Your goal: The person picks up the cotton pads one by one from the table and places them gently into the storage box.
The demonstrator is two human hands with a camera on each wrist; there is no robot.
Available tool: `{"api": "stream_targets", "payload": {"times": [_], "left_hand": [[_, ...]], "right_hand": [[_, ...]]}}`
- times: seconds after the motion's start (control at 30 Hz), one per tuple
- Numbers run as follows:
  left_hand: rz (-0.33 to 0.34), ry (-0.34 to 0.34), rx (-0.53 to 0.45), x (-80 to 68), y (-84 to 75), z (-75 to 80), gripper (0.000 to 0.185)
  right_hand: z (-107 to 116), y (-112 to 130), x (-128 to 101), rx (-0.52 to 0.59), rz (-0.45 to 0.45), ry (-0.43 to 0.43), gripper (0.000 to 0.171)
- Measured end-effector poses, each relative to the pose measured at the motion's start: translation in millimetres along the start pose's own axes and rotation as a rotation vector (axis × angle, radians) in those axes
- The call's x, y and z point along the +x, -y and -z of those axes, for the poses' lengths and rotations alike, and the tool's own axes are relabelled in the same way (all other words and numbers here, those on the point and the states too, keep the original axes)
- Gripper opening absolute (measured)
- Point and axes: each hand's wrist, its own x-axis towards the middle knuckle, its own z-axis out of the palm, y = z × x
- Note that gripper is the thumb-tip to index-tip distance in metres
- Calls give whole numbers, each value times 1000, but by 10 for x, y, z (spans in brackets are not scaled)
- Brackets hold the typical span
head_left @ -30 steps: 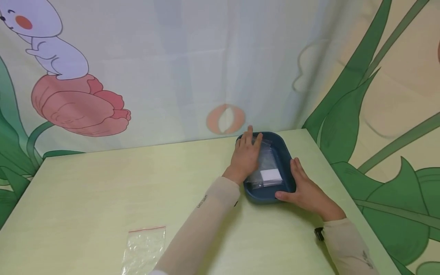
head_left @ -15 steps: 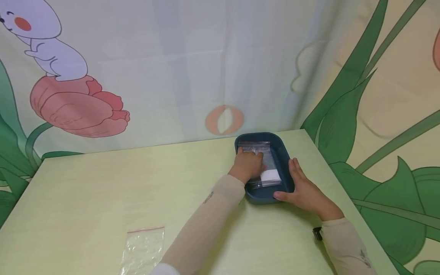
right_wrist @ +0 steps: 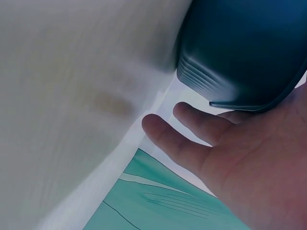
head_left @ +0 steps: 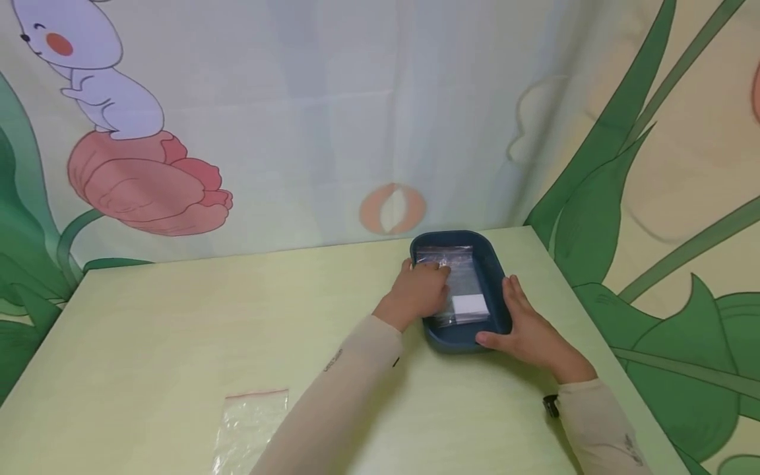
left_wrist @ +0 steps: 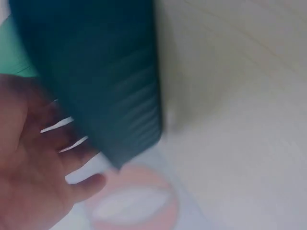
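A dark blue tray (head_left: 460,340) stands at the right back of the table, holding clear zip bags (head_left: 463,274) with a white label (head_left: 469,305). My left hand (head_left: 418,287) reaches over the tray's left rim, its fingers bent down over the bags. Whether they pinch a bag is hidden; in the left wrist view the tray wall (left_wrist: 115,86) covers most fingertips. My right hand (head_left: 528,330) steadies the tray, thumb at the near right corner and straight fingers along its outer right side. In the right wrist view, fingers (right_wrist: 177,143) of that hand extend below the tray rim.
Near the table's front, left of my left forearm, lies a clear zip bag (head_left: 252,429) with a red seal line. The pale yellow table (head_left: 178,330) ends at a printed cloth (head_left: 285,132) at the back. The right table edge runs close to the tray.
My left hand has gone from straight fingers above the tray to bent fingers down inside it, then shifted slightly left. My right hand and the tray stay in place.
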Motion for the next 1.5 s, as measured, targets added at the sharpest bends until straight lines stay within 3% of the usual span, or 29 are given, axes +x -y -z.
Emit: {"api": "stream_targets", "payload": {"times": [0.2, 0.3, 0.5, 0.77, 0.93, 1.03, 1.2, 1.27, 1.37, 1.5], "left_hand": [[-78, -4, -179, -811, 289, 247, 42], [-57, 27, -287, -1250, 444, 296, 41], [115, 141, -409, -2100, 776, 181, 39], [320, 88, -239, -2905, 1226, -247, 35], [389, 47, -246, -3108, 1356, -383, 39], [387, 33, -264, -3116, 1384, -396, 31], [402, 72, -337, -3106, 1418, -376, 16], [399, 48, -373, -3117, 1447, -380, 15], [392, -8, -452, -3145, 1499, -372, 22], [401, -42, -623, -3134, 1571, -334, 49]], "right_hand": [[18, 25, 3, -4, -11, 18, 124], [31, 35, 2, -9, -10, 22, 123], [-2, 11, 9, -6, -7, 26, 124], [-22, -20, 17, 0, 4, 22, 124], [-8, 6, 8, -3, 5, 23, 124], [-4, 3, -1, 1, 3, 19, 124], [-22, -21, 0, 5, 2, 19, 124], [-27, -18, 4, 5, 5, 19, 124], [-21, -11, 5, -1, 6, 17, 125], [-2, -7, 0, -11, 9, 15, 124]]}}
